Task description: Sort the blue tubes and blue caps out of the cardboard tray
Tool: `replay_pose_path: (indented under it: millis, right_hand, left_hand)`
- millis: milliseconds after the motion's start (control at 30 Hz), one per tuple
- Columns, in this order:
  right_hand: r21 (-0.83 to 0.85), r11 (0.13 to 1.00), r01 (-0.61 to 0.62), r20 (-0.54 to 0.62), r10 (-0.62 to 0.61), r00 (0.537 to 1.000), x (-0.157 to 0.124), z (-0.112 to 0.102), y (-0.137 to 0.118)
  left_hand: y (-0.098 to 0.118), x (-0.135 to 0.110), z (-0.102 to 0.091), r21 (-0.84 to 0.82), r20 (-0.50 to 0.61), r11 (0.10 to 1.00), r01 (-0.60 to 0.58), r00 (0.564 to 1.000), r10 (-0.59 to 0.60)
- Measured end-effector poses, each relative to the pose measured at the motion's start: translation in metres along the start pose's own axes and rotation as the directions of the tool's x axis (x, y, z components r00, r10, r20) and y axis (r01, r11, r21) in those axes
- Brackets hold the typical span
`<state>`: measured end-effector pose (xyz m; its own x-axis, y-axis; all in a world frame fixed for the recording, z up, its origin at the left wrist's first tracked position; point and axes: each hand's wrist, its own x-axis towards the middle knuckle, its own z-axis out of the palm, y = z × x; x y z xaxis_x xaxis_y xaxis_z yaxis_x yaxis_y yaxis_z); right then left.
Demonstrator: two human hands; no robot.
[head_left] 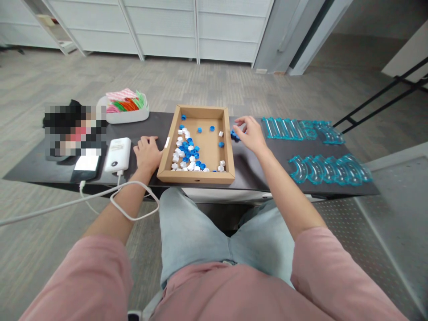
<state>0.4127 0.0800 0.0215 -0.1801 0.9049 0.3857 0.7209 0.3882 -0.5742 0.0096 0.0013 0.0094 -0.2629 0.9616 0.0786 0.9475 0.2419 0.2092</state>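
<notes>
A shallow cardboard box (232,156) stands in front of me on the dark table. White hexagonal pieces (191,166) and blue hexagonal pieces (196,148) lie in it, mostly heaped along its left side. My left hand (147,154) rests on the table against the box's left wall, fingers spread and holding nothing. Just outside the right wall, my right hand (249,133) hovers by a small cluster of blue pieces (235,135). Its thumb and fingers are bent but apart; whether the fingertips touch the cluster cannot be made out.
Clear teal-edged plastic track pieces, straight ones (284,128) and curved ones (329,169), lie at the right. At the left are a white power bank (117,154) with a cable (147,183), a phone (86,164) and a white basket (129,117) of colourful items.
</notes>
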Motion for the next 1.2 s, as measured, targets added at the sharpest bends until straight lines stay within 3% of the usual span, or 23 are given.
replay_pose_path:
  millis: [67, 167, 233, 300, 433, 733, 833, 933, 1033, 1200]
  right_hand:
    - [0.043, 0.987, 0.155, 0.127, -0.159, 0.979, -0.001, 0.004, -0.033]
    - [0.043, 0.944, 0.326, 0.397, -0.316, 0.862, -0.005, 0.024, -0.083]
    - [-0.008, 0.923, 0.386, 0.531, -0.323, 0.783, -0.008, 0.041, -0.110]
    - [-0.066, 0.912, 0.404, 0.610, -0.284, 0.740, -0.009, 0.055, -0.126]
    - [-0.088, 0.915, 0.393, 0.663, -0.240, 0.709, -0.009, 0.070, -0.133]
    - [-0.036, 0.931, 0.364, 0.693, -0.239, 0.680, -0.004, 0.077, -0.121]
    - [-0.012, 0.931, 0.364, 0.644, -0.272, 0.715, -0.004, 0.079, -0.118]
    - [0.060, 0.936, 0.346, 0.478, -0.332, 0.813, -0.003, 0.070, -0.112]
    - [0.181, 0.936, 0.302, 0.278, -0.343, 0.897, 0.000, 0.045, -0.095]
    - [0.326, 0.937, 0.123, 0.020, -0.137, 0.990, 0.006, -0.004, -0.033]
  left_hand:
    - [0.001, 0.000, -0.001, 0.000, 0.007, 1.000, 0.007, 1.000, -0.007]
    - [0.003, -0.001, -0.004, 0.005, 0.019, 1.000, 0.020, 1.000, -0.020]
    - [0.004, -0.002, -0.006, 0.008, 0.021, 1.000, 0.018, 1.000, -0.018]
    - [0.005, -0.003, -0.006, 0.010, 0.016, 1.000, 0.012, 1.000, -0.012]
    - [0.006, -0.003, -0.005, 0.014, 0.004, 1.000, 0.007, 1.000, -0.007]
    - [0.006, -0.003, -0.004, 0.004, 0.000, 1.000, 0.012, 1.000, -0.012]
    - [0.005, -0.002, -0.003, 0.004, 0.001, 1.000, 0.009, 1.000, -0.009]
    - [0.004, -0.001, -0.002, 0.009, -0.001, 1.000, 0.008, 1.000, -0.008]
    - [0.004, -0.001, -0.002, 0.012, 0.001, 1.000, 0.010, 1.000, -0.010]
    - [0.003, 0.000, -0.001, 0.005, -0.007, 1.000, 0.002, 1.000, -0.002]
